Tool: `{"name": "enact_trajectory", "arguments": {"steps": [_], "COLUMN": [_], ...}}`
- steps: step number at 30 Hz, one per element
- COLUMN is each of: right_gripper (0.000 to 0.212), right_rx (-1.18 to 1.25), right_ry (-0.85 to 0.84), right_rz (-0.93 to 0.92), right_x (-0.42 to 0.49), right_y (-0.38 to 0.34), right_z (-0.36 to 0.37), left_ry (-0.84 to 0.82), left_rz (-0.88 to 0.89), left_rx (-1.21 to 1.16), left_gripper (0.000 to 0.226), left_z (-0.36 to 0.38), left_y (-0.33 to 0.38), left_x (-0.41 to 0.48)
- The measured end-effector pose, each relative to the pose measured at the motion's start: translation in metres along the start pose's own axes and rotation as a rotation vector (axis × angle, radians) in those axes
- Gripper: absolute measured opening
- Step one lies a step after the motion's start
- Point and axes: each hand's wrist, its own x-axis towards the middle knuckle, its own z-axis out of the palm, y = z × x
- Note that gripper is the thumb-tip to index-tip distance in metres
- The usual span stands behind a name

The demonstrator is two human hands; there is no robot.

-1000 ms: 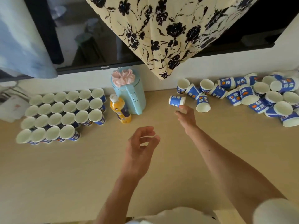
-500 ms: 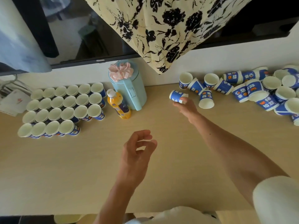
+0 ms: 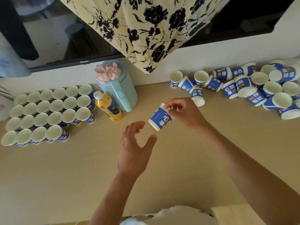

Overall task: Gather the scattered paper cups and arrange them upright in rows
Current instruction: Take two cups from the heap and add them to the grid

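Nine o'clock holds upright paper-cup rows (image 3: 56, 106), two an unsorted blue-and-white heap (image 3: 243, 88) — right hand (image 3: 184, 113) pinches one blue cup (image 3: 160, 119), left hand (image 3: 134, 153) spread empty.

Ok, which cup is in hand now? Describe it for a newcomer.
Find the light-blue kettle at the table's back. Right of it, the right hand pinches one tilted blue cup off the table. All other cups rest on it.

The person wears a white, apparently short-sleeved top (image 3: 178, 215); forearms (image 3: 243, 168) bare.

Soft even daylight, faint shadows, wide-angle bending at edges, slight blur
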Motion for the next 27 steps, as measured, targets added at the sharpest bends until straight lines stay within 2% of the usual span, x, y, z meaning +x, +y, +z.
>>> {"name": "enact_trajectory", "arguments": {"steps": [5,7,11,13,15,16,18,20,23,25,27], "right_gripper": [0.025,0.025,0.019,0.022,0.03,0.031,0.033,0.039,0.055,0.066,0.07], "right_rx": [-0.014,0.018,0.119,0.227,0.322,0.284,0.02,-0.325,-0.702,-0.828,-0.896], "right_ry": [-0.167,-0.185,-0.204,-0.214,-0.133,-0.042,0.136,0.169,-0.031,-0.184,-0.255], "right_rz": [-0.151,-0.18,-0.208,-0.219,-0.187,-0.164,-0.091,0.018,0.127,0.104,0.039], "right_x": [-0.03,-0.036,-0.037,-0.029,-0.012,0.001,0.03,0.054,0.08,0.086,0.088], "right_y": [-0.038,-0.046,-0.05,-0.047,-0.031,-0.017,0.022,0.064,0.118,0.141,0.156], "right_z": [-0.01,-0.013,-0.021,-0.029,-0.041,-0.048,-0.064,-0.083,-0.103,-0.106,-0.104], "left_ry": [-0.059,-0.105,-0.07,-0.05,-0.042,-0.044,-0.059,-0.074,-0.085,-0.097,-0.106], "left_rz": [0.042,0.014,0.068,0.067,0.058,0.051,0.038,0.015,-0.012,-0.014,-0.024], "left_rx": [0.183,0.165,0.131,0.118,0.095,0.076,0.022,-0.014,-0.035,-0.046,-0.061], "left_gripper": [0.079,0.084,0.052,0.043,0.039,0.037,0.037,0.04,0.044,0.046,0.047], "left_z": [0.01,0.014,0.019,0.019,0.016,0.015,0.011,0.009,0.007,0.006,0.004], "left_y": [0.018,0.025,0.028,0.027,0.026,0.026,0.026,0.024,0.02,0.016,0.014], "left_x": [0.018,0.025,0.031,0.031,0.03,0.029,0.026,0.024,0.022,0.021,0.02]}}
